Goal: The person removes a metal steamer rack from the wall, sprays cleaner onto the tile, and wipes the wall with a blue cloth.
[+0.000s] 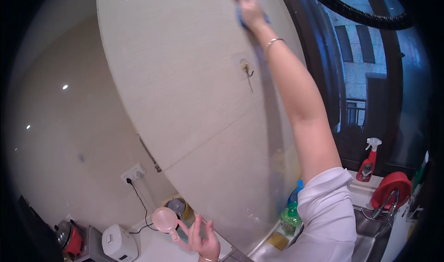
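My right hand (251, 12) is raised high against a pale tiled wall (194, 88), gripping a dark blue cloth (240, 17) that is blurred. Below the wrist, a clear adhesive hook (245, 66) is stuck to the tiles. Low in the picture, my left hand (205, 240) has its fingers spread, with no grip visible. A pink scoop (165, 220) lies just left of it; its handle runs to the hand's edge, and whether they touch cannot be told. Behind the scoop is a round metal-topped container (176, 206).
A white rice cooker (119, 244) stands lower left, below a plugged wall socket (133, 173). On the right are a green soap bottle (290, 220), a yellow sponge (278, 241), a red spray bottle (367, 165), a red basin (392, 191) and a steel sink (367, 234) with a tap.
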Demonstrator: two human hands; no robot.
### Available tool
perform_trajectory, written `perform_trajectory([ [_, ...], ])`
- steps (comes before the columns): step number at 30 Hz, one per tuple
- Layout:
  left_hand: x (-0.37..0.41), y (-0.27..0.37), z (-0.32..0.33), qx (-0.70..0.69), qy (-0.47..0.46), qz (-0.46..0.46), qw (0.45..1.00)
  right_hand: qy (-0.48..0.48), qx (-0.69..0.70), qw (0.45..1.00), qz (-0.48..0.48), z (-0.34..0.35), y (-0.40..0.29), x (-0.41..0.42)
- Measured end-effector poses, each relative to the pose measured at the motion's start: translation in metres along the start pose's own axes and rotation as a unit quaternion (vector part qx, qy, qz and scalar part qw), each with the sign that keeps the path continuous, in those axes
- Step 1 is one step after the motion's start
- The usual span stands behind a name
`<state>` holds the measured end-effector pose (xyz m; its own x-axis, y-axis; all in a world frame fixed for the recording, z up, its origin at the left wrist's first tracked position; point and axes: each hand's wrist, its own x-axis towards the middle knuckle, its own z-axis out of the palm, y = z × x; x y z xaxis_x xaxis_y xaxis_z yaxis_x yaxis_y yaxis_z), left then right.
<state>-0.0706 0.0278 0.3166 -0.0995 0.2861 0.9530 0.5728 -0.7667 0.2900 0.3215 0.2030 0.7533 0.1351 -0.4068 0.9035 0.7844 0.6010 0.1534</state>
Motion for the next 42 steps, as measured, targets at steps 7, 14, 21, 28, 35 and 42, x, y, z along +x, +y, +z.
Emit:
perform_trajectory([
  [7, 0.014, 0.005, -0.013, -0.034, -0.042, -0.018, 0.998, 0.061, -0.158, 0.94, 0.297, -0.032, 0.039, -0.068],
  [14, 0.011, -0.007, -0.043, -0.139, -0.197, 0.004, 0.971, -0.034, 0.106, 0.992, -0.067, 0.037, -0.206, -0.033],
  [21, -0.129, -0.042, -0.127, -0.005, -0.228, 0.012, 0.973, -0.188, 0.123, 0.964, -0.145, -0.032, -0.332, -0.231],
  [28, -0.23, -0.059, -0.249, 0.132, -0.269, -0.151, 0.942, -0.141, -0.038, 0.983, 0.109, -0.142, -0.194, -0.336],
  [35, -0.234, -0.04, -0.248, 0.173, -0.229, -0.202, 0.936, 0.005, -0.104, 0.993, 0.063, -0.071, -0.062, -0.158],
  [42, -0.229, -0.014, -0.238, 0.165, -0.275, -0.197, 0.926, -0.056, 0.136, 0.987, 0.072, -0.086, -0.148, -0.244],
])
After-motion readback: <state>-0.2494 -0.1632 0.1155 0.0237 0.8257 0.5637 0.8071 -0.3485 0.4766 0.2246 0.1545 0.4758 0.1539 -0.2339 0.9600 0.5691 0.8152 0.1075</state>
